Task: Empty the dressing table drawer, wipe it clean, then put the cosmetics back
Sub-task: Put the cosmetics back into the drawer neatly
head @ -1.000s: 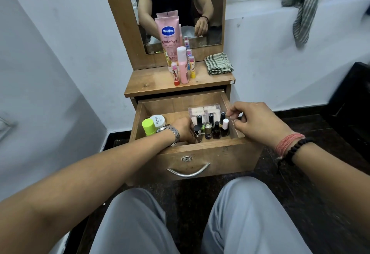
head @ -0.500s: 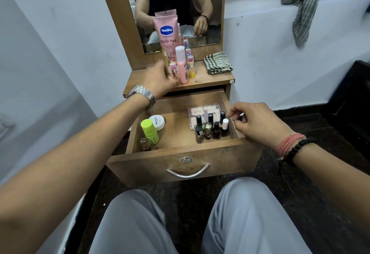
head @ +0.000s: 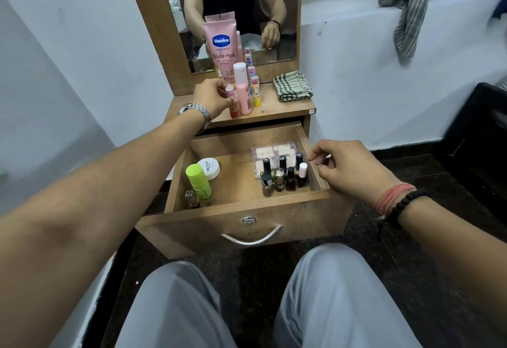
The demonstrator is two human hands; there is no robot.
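Wooden drawer (head: 247,202) open, polish bottles (head: 284,176) inside at right. My L hand (head: 212,99) pinches a lip balm (head: 231,100) on the tabletop (head: 288,107); R hand (head: 347,167) loosely curled, empty, on the drawer's right wall.

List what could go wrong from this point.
1. The left hand is at a small stick packed tight against the pink bottle and Vaseline tube; a nudge may topple them.
2. The upright nail polish bottles crowd the right hand at the drawer wall; a bump might tip them.
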